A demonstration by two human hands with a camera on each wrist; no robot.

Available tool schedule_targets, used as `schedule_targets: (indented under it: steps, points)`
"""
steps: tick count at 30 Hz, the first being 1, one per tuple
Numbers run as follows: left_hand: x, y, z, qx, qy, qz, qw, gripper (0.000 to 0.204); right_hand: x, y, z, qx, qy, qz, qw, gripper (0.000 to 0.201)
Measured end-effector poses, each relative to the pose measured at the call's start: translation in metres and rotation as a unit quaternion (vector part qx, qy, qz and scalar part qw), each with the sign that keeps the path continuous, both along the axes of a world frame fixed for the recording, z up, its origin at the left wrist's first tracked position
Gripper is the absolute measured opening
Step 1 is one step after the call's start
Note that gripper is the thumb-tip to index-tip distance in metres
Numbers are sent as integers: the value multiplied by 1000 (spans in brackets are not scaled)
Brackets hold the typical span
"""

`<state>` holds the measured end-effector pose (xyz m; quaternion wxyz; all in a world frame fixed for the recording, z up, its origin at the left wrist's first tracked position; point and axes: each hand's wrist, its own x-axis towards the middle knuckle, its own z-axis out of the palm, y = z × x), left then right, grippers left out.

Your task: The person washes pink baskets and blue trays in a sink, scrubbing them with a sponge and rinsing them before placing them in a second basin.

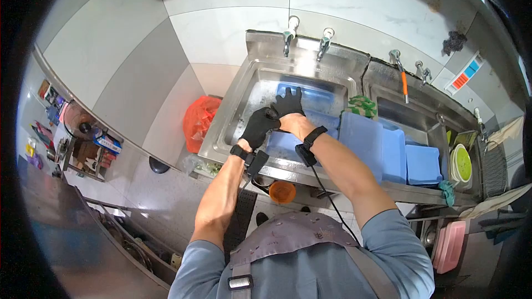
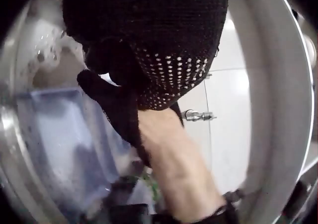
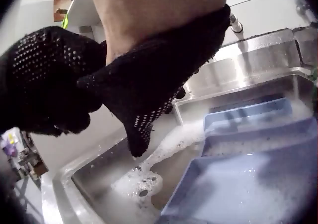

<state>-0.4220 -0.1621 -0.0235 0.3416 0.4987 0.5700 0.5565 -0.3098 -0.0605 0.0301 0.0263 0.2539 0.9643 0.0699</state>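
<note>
Both hands wear black knit gloves with white grip dots. My left hand (image 1: 259,127) pinches the cuff of the right glove (image 3: 149,70) at the wrist. In the head view my right hand (image 1: 289,103) has its fingers spread above the sink, with nothing held. Below the hands, the metal sink (image 1: 233,108) holds foamy water and several blue plastic bins, among them a bin (image 3: 238,189) near the front and another bin (image 1: 316,95) at the back. In the left wrist view the left hand (image 2: 149,40) covers much of the gripped cuff.
On the sink's right side stand a large blue bin (image 1: 360,141) and more bins, with a green scouring cloth (image 1: 362,106) behind. Taps (image 1: 323,47) project from the wall. A red plastic bag (image 1: 200,124) sits left of the sink; an orange bucket (image 1: 282,192) is below.
</note>
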Motion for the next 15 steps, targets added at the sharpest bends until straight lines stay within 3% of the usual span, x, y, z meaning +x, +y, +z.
schedule_targets:
  steps: [1,2,3,4,7,8,9,11,12,15]
  points:
    - [1,0,0,-22,86,33,996,17,-1,4,-14,0,-1,1,1000,54]
    - [3,2,1,-20,87,34,995,17,-5,9,-26,27,29,-1,999,58]
    - [14,1,11,2,248,112,962,17,-8,12,-38,52,58,-3,997,63]
    - [24,2,13,22,400,187,897,18,-6,10,-43,51,57,-2,997,63]
    - [34,11,14,57,454,223,861,19,-3,7,-53,101,115,31,988,49]
    - [36,18,13,-40,503,190,842,23,-2,8,-56,84,99,40,991,47]
    - [43,14,18,-40,502,190,843,23,1,7,-61,65,81,48,993,45]
    - [57,0,36,103,506,133,846,28,1,13,-70,31,46,70,996,40]
    - [60,-5,38,118,519,114,839,32,-2,14,-77,12,31,81,996,38]
    - [65,-6,42,188,441,49,876,27,0,18,-85,-25,-3,100,995,35]
